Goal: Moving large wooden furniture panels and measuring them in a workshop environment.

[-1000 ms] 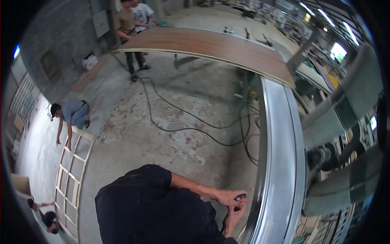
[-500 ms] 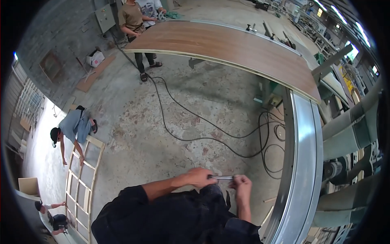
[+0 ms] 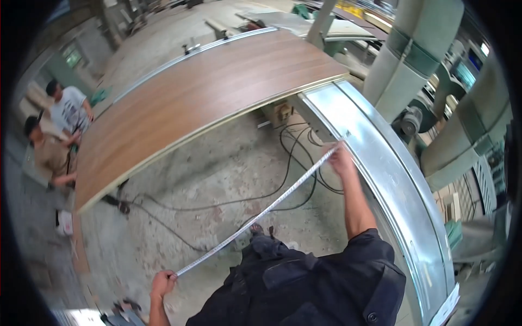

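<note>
A pale tape measure blade (image 3: 261, 212) runs taut across the view from lower left to upper right. My left hand (image 3: 162, 283) grips its near end low at the left, above the concrete floor. My right hand (image 3: 341, 160) holds the far end beside the shiny metal rail (image 3: 391, 179) of the saw table, arm stretched out. A long brown wood-grain panel (image 3: 201, 98) lies on the machine beyond, its pale edge facing me.
Black cables (image 3: 293, 157) snake over the stained concrete floor (image 3: 206, 179). Two people (image 3: 60, 136) stand at the panel's far left end. Grey-green machine columns and ducts (image 3: 413, 60) rise on the right.
My hands were close together on the tape measure; now they are far apart with the blade pulled out long. The view has swung toward the panel and rail.
</note>
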The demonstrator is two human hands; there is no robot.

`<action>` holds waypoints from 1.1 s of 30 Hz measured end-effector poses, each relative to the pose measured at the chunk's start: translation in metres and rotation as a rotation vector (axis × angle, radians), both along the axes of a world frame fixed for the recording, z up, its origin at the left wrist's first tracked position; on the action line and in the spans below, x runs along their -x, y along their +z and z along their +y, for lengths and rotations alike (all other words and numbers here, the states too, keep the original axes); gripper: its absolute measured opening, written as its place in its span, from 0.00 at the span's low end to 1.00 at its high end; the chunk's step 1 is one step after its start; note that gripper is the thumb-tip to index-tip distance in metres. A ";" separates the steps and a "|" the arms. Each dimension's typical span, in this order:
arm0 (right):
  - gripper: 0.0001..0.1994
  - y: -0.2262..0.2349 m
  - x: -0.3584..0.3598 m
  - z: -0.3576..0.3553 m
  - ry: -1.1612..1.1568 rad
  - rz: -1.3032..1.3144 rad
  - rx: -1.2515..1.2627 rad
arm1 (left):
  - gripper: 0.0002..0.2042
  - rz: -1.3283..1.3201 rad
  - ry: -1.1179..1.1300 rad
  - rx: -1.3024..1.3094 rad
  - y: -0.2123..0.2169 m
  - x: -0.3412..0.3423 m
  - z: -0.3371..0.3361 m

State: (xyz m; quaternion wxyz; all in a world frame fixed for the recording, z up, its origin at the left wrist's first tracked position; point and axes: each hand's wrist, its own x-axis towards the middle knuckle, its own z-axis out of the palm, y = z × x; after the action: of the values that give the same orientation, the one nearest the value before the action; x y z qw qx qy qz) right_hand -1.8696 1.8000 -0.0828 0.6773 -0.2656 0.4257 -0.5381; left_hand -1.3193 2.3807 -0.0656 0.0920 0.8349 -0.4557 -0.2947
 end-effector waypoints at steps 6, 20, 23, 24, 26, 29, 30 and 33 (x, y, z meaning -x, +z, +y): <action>0.12 0.035 -0.214 0.039 0.368 0.022 -0.140 | 0.12 -0.031 -0.011 0.043 0.053 0.015 -0.190; 0.17 0.015 -0.302 -0.144 0.251 0.169 -0.043 | 0.20 -0.219 -0.224 0.178 0.059 -0.152 -0.402; 0.16 0.001 -0.357 -0.069 0.314 0.084 -0.050 | 0.19 -0.236 -0.308 0.126 0.054 -0.173 -0.473; 0.15 -0.005 -0.374 -0.037 0.370 0.068 -0.087 | 0.19 -0.236 -0.279 0.085 0.057 -0.176 -0.490; 0.14 -0.037 -0.395 0.034 0.400 0.055 -0.153 | 0.19 -0.205 -0.246 -0.013 0.061 -0.181 -0.517; 0.11 -0.077 -0.425 0.154 0.323 0.056 -0.320 | 0.20 -0.151 -0.337 -0.052 0.050 -0.210 -0.544; 0.12 -0.080 -0.436 0.193 0.294 0.071 -0.431 | 0.20 -0.146 -0.356 -0.069 0.045 -0.222 -0.549; 0.21 -0.102 -0.456 0.295 0.213 0.142 -0.625 | 0.20 -0.067 -0.401 -0.121 0.042 -0.250 -0.551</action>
State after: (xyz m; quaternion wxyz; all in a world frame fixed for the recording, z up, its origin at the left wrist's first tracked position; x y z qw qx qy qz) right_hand -1.4135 2.0952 -0.1850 0.7470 -0.1247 0.5860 -0.2881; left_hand -1.0696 1.8299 -0.0232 -0.0339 0.7409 -0.5968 -0.3062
